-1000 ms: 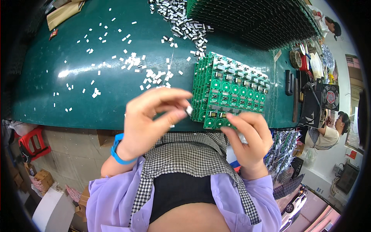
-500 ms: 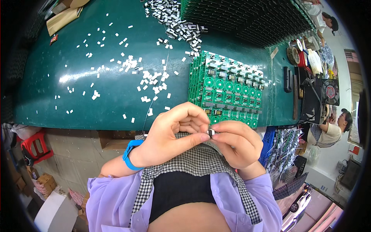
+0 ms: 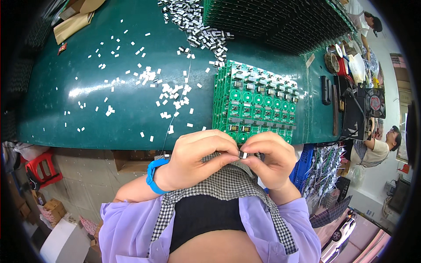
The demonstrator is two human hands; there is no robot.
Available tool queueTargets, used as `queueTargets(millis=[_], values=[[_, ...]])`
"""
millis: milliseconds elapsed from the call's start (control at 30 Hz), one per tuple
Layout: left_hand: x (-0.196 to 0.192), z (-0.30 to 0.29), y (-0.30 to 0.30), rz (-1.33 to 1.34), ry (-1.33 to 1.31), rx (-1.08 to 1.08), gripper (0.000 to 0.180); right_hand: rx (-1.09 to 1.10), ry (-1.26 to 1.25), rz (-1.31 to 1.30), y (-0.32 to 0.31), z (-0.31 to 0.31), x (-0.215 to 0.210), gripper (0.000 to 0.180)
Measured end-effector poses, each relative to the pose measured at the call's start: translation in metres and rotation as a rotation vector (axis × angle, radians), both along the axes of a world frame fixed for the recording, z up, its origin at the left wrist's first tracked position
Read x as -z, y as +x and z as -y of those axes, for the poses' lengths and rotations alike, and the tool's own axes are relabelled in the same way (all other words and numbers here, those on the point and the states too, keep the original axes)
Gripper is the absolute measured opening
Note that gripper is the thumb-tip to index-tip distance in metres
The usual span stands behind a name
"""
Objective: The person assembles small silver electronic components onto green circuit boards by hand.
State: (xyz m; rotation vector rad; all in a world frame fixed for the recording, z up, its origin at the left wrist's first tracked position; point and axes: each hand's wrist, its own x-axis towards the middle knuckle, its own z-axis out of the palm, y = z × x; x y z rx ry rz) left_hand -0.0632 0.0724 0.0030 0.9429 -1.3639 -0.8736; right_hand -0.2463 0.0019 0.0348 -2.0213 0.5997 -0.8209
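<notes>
Above my lap, near the table's front edge, both hands meet at one small black-and-white display module (image 3: 244, 155). My left hand (image 3: 197, 155), a blue band on its wrist, pinches the module's left end between thumb and forefinger. From the other side my right hand (image 3: 272, 158) pinches it with thumb and forefinger. Fingertips cover much of the piece. Just beyond my hands lies a stack of green circuit boards (image 3: 258, 98). Its top board carries rows of small parts, with digit displays (image 3: 234, 128) among them.
A heap of similar black-and-white modules (image 3: 197, 30) lies at the back of the green table (image 3: 131, 127). Small white pieces (image 3: 149, 74) are scattered left of the boards. A tall block of stacked boards (image 3: 272, 26) stands behind. A blue crate (image 3: 302, 168) is at right.
The fingers of my left hand have lowered and closed in on the module. The module has shifted slightly right and shows a white face between dark ends.
</notes>
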Motion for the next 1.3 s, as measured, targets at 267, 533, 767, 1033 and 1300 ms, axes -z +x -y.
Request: queueTargets(millis=[267, 533, 767, 1033, 1300], values=[[0.002, -0.002, -0.006, 0.059, -0.008, -0.039, 0.015, -0.015, 0.061, 0.007, 0.003, 0.0, 0.003, 0.024], [-0.005, 0.0, -0.005, 0.158, -0.114, -0.071, 0.022, -0.001, -0.183, -0.078, -0.003, -0.006, -0.011, 0.026], [0.0, -0.002, -0.007, 0.222, -0.202, -0.166, 0.023, 0.066, -0.246, -0.045, -0.003, -0.013, -0.005, 0.026], [0.002, 0.002, 0.005, 0.434, -0.322, -0.178, 0.02, 0.148, -0.25, -0.088, -0.007, -0.005, -0.006, 0.026], [0.038, 0.021, 0.043, 0.817, 0.217, -0.677, 0.025, 0.247, -0.454, -0.325, -0.019, 0.014, -0.007, 0.025]])
